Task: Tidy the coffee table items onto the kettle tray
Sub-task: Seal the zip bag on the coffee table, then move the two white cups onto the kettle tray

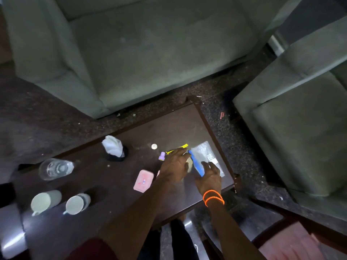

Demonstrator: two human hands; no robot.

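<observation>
Nearest, at six o'clock, the two forearms reach up over the dark coffee table (131, 212). The right hand (209, 178), with orange bands at the wrist, lies spread and flat against a blue pen-like stick (196, 164) at the near edge of a clear plastic packet (205, 156); it grips nothing yet. The left hand (174, 167) covers a pale rounded object (190, 163) and the near end of a yellow item (178, 150); whether it has closed on either I cannot tell.

These small, light pieces lie near the table's three o'clock edge, so a sweeping gather could likely push the packet or pen off onto the floor.

At nine o'clock from the hands lies a pink soap-like bar (143, 181), and a small purple cap (162, 156) just beside the left knuckles. Further toward eight o'clock stand two white mugs (45, 201) and an overturned glass (54, 168); at eleven, a dark holder with white tissue (114, 150) and a white disc (154, 146). No kettle tray is surely identifiable in view, so the load must travel past this crockery.
</observation>
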